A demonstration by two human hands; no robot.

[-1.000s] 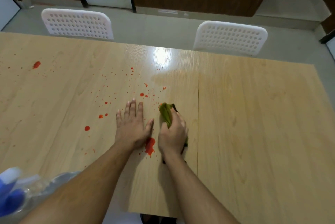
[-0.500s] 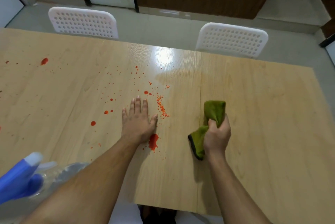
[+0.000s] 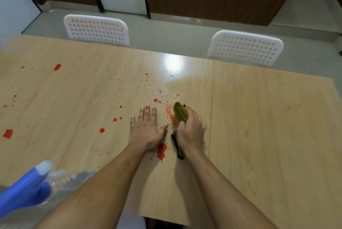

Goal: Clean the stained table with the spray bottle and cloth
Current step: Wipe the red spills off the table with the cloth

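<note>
My right hand (image 3: 190,129) grips a bunched green cloth (image 3: 179,112) and presses it onto the wooden table (image 3: 268,127) near its middle. Just left of it my left hand (image 3: 147,128) rests flat on the table, fingers straight and spread. Red stains cover the left half: a large blot (image 3: 162,152) between my wrists, small crumbly red bits (image 3: 169,113) beside the cloth, and drops (image 3: 102,130) further left. The spray bottle (image 3: 31,188), clear with a blue trigger head, stands at the lower left, blurred and partly behind my left forearm.
Two white perforated chairs (image 3: 96,29) (image 3: 245,48) stand at the table's far edge. A wet sheen (image 3: 185,85) lies beyond the cloth. More red blots (image 3: 8,133) (image 3: 57,66) sit at the far left. The table's near edge runs just below my forearms.
My right hand has swept the cloth leftward from the table's centre-right back to beside my left hand. The left hand stayed flat in place.
</note>
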